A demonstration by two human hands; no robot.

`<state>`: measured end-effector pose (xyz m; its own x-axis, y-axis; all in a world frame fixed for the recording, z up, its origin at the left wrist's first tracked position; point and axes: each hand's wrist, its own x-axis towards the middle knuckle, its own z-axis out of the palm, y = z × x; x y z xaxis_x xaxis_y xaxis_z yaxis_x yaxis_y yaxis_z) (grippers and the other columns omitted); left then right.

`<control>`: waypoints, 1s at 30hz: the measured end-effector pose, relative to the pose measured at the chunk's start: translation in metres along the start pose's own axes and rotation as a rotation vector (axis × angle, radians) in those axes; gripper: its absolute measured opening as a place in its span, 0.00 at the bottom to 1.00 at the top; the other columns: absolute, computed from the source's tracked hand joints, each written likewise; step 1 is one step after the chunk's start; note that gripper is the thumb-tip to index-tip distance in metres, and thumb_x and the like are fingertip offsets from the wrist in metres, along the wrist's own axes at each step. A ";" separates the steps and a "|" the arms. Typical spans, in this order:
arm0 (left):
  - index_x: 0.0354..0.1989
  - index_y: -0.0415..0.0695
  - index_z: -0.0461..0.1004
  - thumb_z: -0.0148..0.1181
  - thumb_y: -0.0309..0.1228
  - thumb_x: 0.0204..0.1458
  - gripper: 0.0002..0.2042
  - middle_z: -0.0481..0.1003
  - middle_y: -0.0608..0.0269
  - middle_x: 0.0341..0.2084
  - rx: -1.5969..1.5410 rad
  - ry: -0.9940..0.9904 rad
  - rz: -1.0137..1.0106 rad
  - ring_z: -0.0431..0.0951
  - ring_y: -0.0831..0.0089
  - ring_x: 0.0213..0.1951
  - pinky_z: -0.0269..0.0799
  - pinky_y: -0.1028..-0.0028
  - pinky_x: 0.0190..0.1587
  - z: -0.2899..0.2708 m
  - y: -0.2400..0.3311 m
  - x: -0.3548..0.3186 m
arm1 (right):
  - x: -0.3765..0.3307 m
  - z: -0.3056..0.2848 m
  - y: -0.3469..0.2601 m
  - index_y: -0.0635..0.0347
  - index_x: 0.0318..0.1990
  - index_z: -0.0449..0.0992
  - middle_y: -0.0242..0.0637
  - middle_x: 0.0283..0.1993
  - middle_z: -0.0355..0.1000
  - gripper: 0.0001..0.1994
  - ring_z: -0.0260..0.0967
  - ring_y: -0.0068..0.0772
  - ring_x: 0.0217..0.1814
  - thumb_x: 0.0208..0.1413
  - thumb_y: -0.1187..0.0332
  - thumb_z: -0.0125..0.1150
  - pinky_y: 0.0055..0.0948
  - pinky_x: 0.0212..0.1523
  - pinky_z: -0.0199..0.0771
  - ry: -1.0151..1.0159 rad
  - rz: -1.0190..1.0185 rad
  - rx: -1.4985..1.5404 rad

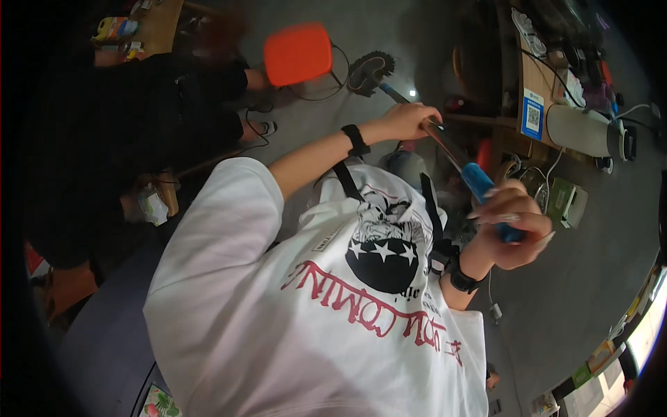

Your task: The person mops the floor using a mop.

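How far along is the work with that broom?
Done: nothing shows as finished; no swept pile is visible on the grey floor.
In hand: the left hand grips the metal pole and the right hand the blue grip of the black-bristled long-handled broom, whose head rests on the floor beside the orange plastic stool.
Left: cannot be judged; no dirt is discernible.
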<state>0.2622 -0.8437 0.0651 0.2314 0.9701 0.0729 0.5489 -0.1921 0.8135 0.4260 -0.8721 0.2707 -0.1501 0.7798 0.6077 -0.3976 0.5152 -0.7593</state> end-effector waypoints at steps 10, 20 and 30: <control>0.38 0.48 0.69 0.59 0.24 0.36 0.16 0.72 0.68 0.22 -0.244 0.071 -0.098 0.72 0.73 0.27 0.66 0.73 0.30 0.009 0.010 -0.014 | 0.001 -0.016 0.003 0.66 0.16 0.69 0.34 0.11 0.60 0.14 0.56 0.30 0.12 0.45 0.66 0.45 0.25 0.15 0.54 -0.515 0.177 0.207; 0.30 0.47 0.74 0.63 0.30 0.32 0.13 0.74 0.59 0.26 -0.200 -0.264 0.245 0.74 0.62 0.30 0.69 0.69 0.33 0.187 0.067 0.064 | -0.060 -0.202 -0.071 0.69 0.24 0.67 0.41 0.10 0.60 0.16 0.56 0.33 0.11 0.49 0.63 0.38 0.33 0.17 0.60 0.096 0.053 -0.138; 0.32 0.48 0.74 0.60 0.32 0.35 0.12 0.73 0.58 0.29 -0.076 -0.339 -0.159 0.69 0.59 0.39 0.69 0.64 0.36 0.298 0.152 0.090 | -0.069 -0.317 -0.086 0.69 0.19 0.64 0.38 0.06 0.52 0.20 0.50 0.30 0.05 0.56 0.62 0.35 0.29 0.10 0.61 1.011 -0.174 -0.746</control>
<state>0.6054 -0.8299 0.0237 0.4078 0.8804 -0.2421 0.5407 -0.0192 0.8410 0.7576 -0.8577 0.2203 0.7394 0.4348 0.5140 0.3116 0.4557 -0.8338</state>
